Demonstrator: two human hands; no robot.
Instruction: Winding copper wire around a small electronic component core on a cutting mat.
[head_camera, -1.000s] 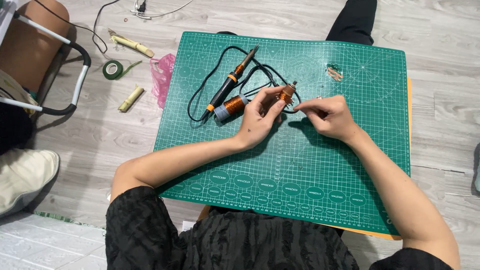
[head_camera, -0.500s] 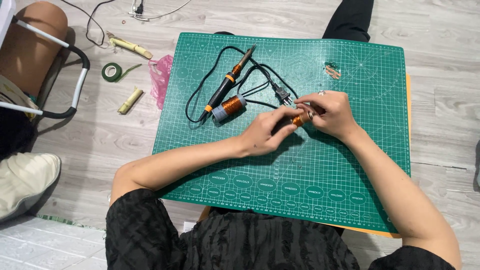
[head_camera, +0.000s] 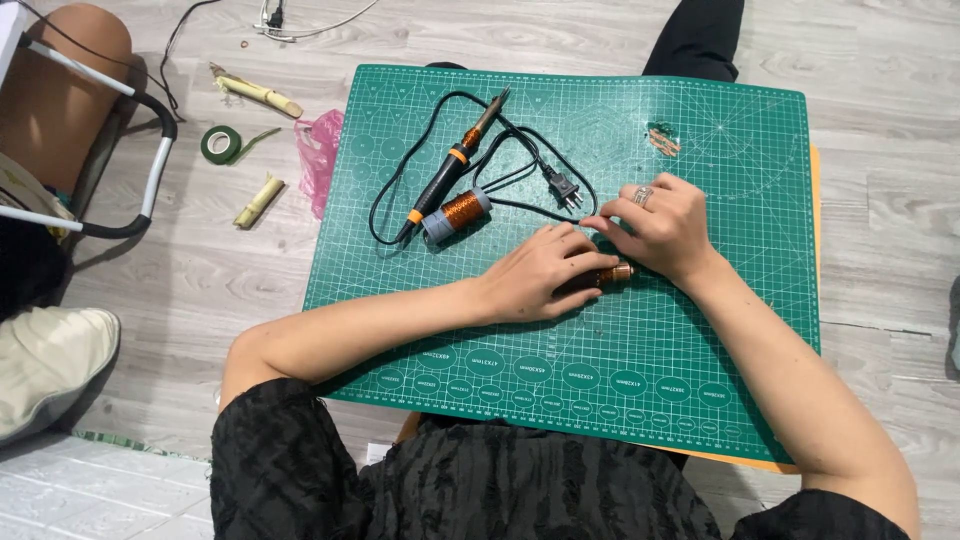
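left hand (head_camera: 535, 285) flat on the big green cutting mat with white grid lines (head_camera: 700, 400), fingers curled over a small copper-wound coil piece (head_camera: 612, 273), gripping it down on the mat. right hand (head_camera: 662, 228) just beside, touching the same piece, fingers bent and pinched close at the tip; too small to tell what sits between them. up and left on the mat, a black and orange soldering iron (head_camera: 452, 168) with a black cord and plug (head_camera: 562, 187), and a round spool of copper wire (head_camera: 458, 214) touching the iron. off the mat, a green tape roll (head_camera: 220, 143) on the grey wood floor (head_camera: 200, 280).
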